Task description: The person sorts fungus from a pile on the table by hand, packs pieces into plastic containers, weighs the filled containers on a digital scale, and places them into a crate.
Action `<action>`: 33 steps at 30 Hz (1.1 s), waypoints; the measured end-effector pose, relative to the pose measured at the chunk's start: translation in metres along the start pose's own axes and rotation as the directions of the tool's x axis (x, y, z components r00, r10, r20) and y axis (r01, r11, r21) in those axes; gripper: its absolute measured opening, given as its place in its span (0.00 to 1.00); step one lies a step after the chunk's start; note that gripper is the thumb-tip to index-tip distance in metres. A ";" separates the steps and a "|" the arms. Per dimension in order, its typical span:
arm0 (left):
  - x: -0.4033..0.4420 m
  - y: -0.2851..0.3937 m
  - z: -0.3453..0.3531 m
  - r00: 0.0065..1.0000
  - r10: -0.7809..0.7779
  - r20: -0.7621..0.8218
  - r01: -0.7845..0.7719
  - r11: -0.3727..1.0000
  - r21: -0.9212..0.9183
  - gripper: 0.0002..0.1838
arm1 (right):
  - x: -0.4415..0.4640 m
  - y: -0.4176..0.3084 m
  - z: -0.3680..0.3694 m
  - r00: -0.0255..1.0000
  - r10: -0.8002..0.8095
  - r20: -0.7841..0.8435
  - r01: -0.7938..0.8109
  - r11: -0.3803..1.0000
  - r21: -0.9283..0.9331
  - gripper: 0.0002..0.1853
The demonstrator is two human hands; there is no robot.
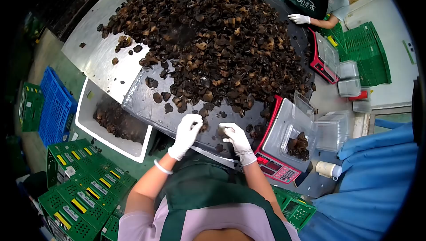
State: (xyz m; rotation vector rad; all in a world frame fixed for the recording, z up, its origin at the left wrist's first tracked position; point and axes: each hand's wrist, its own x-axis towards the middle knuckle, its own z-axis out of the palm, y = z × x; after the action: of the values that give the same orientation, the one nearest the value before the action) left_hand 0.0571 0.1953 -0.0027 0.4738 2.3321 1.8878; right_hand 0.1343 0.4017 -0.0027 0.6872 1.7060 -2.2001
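A big heap of dark brown wood ear mushrooms (213,41) covers the metal table. At its near edge, my left hand (186,135), in a white glove, has its fingers pinched at a small brown wood ear piece (204,126). My right hand (237,138), also gloved, is curled with thumb and fingertips together; what is between them, if anything, I cannot make out. To the right of it, a red scale (278,170) carries an open clear plastic box (287,135) with some wood ears (299,147) inside.
A white tub (144,150) with more wood ears stands at left, near green crates (84,187) and a blue crate (52,108). Clear boxes (333,130) and a cream bottle (327,169) lie right. Across the table, a co-worker's gloved hand (299,19) is near another scale (323,59).
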 end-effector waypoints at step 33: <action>-0.040 -0.023 -0.139 0.651 -0.477 0.591 0.738 0.214 -0.640 0.05 | 0.073 -0.052 0.164 0.813 -0.495 0.306 0.343 -0.017 -0.939 0.19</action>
State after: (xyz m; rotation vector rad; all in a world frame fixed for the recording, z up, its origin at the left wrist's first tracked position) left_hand 0.0534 0.0492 0.0019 -0.3089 0.8384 1.9847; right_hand 0.0138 0.2638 0.0341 -0.1729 3.1142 -0.5608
